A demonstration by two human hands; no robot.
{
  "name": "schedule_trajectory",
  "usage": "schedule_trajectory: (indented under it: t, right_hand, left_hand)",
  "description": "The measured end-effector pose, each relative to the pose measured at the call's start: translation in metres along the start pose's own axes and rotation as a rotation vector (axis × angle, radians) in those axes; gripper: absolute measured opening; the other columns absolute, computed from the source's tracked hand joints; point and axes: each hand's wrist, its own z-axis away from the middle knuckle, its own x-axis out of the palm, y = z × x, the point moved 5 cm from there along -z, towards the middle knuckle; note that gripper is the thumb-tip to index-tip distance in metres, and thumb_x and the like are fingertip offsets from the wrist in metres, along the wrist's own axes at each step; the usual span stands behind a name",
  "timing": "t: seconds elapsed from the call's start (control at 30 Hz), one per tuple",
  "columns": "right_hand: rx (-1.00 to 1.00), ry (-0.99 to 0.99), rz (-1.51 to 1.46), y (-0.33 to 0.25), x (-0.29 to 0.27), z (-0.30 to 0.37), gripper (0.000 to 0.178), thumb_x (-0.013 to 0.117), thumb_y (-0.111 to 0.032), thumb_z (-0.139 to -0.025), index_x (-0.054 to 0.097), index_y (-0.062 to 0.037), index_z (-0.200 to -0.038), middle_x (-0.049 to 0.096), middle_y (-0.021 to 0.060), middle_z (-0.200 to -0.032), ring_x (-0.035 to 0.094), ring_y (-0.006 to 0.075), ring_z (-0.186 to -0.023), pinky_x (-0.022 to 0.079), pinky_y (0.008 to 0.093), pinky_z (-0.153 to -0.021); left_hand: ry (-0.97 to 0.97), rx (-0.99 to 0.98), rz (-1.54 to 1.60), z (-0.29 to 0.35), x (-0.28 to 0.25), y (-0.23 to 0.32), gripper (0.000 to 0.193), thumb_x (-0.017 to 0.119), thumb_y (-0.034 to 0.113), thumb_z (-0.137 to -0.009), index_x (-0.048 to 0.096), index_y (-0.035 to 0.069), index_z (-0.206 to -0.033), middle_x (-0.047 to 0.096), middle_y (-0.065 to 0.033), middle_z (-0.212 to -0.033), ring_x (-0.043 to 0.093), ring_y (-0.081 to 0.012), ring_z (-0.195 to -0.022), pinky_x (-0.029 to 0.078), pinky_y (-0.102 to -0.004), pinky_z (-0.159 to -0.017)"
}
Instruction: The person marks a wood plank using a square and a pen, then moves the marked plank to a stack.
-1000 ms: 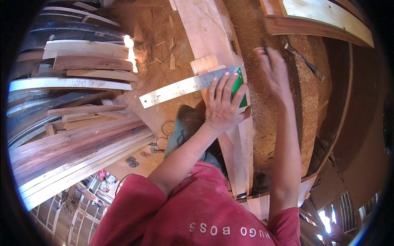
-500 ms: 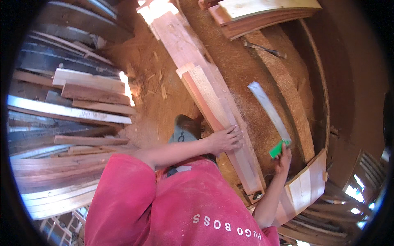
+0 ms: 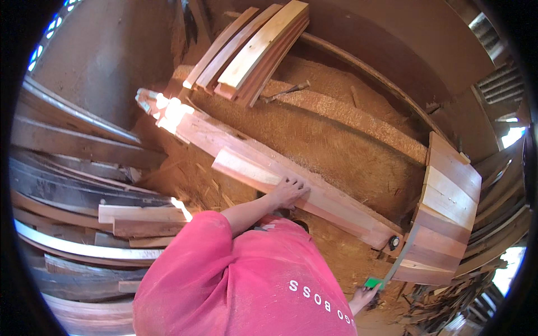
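My left hand (image 3: 288, 192) grips a narrow wooden board (image 3: 330, 206), its fingers bent over the top. The board lies lengthwise along a long wooden beam (image 3: 246, 148). Off to the right, low in the picture, my right hand (image 3: 364, 297) holds a try square by its green stock (image 3: 372, 283). The square's thin metal blade (image 3: 402, 252) points up and away, next to a set of planks (image 3: 437, 218) lying side by side. Part of my right forearm is hidden behind my pink shirt.
Several curved boards (image 3: 263, 45) are stacked at the far side, with a slim tool (image 3: 288, 91) near them. Sawdust (image 3: 336, 145) covers the area beyond the beam. A small black wheel (image 3: 394, 242) sits at the beam's near end. Stacked timber (image 3: 84, 246) fills the left.
The whole view has swung, so the beam now lies more crosswise. My right hand has carried the try square from beside the board toward the planks at right. My left hand stays on the board.
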Motion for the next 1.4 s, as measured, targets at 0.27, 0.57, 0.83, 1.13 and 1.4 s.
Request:
schedule_trajectory:
  t: [0.27, 0.57, 0.83, 1.13, 1.4]
  right_hand:
    - [0.009, 0.35, 0.045, 0.15, -0.056, 0.15, 0.031, 0.067, -0.041, -0.1, 0.062, -0.0141, -0.113, 0.062, -0.0013, -0.092, 0.057, 0.0126, -0.077, 0.045, 0.0284, -0.065]
    - [0.147, 0.319, 0.189, 0.206, 0.131, 0.188, 0.027, 0.066, -0.04, -0.101, 0.062, -0.0148, -0.111, 0.061, -0.0015, -0.089, 0.057, 0.0128, -0.075, 0.047, 0.0291, -0.064]
    - [0.169, 0.335, 0.259, 0.233, 0.211, 0.215, 0.024, 0.064, -0.038, -0.101, 0.061, -0.0154, -0.109, 0.06, -0.0016, -0.087, 0.057, 0.0129, -0.073, 0.048, 0.0297, -0.064]
    - [0.192, 0.419, 0.326, 0.255, 0.226, 0.238, 0.021, 0.063, -0.036, -0.102, 0.061, -0.0161, -0.106, 0.059, -0.0018, -0.085, 0.057, 0.0131, -0.071, 0.05, 0.0304, -0.063]
    - [0.23, 0.522, 0.326, 0.275, 0.178, 0.3, 0.018, 0.062, -0.035, -0.103, 0.06, -0.0168, -0.104, 0.057, -0.0019, -0.082, 0.057, 0.0133, -0.069, 0.052, 0.0309, -0.063]
  left_hand:
    - [0.118, -0.412, 0.17, 0.081, -0.078, -0.151, 0.099, 0.088, 0.056, -0.064, 0.05, 0.016, -0.146, 0.056, -0.0114, -0.132, 0.051, -0.033, -0.126, 0.04, -0.056, -0.101]
    - [0.515, -0.862, 0.185, 0.132, -0.162, -0.409, 0.103, 0.09, 0.054, -0.063, 0.051, 0.009, -0.147, 0.058, -0.0156, -0.129, 0.056, -0.0352, -0.119, 0.046, -0.0506, -0.097]
    - [0.543, -1.152, 0.082, 0.09, -0.254, -0.587, 0.094, 0.083, 0.059, -0.072, 0.052, 0.009, -0.147, 0.06, -0.0196, -0.124, 0.058, -0.0401, -0.119, 0.047, -0.053, -0.1]
    - [0.507, -1.169, 0.089, -0.017, -0.3, -0.739, 0.102, 0.077, 0.071, -0.072, 0.049, 0.01, -0.149, 0.053, -0.016, -0.147, 0.049, -0.0363, -0.137, 0.04, -0.0601, -0.108]
    - [0.58, -1.051, 0.139, -0.102, -0.277, -0.772, 0.088, 0.066, 0.06, -0.09, 0.041, 0.002, -0.153, 0.05, -0.0214, -0.151, 0.048, -0.0374, -0.14, 0.041, -0.0521, -0.112]
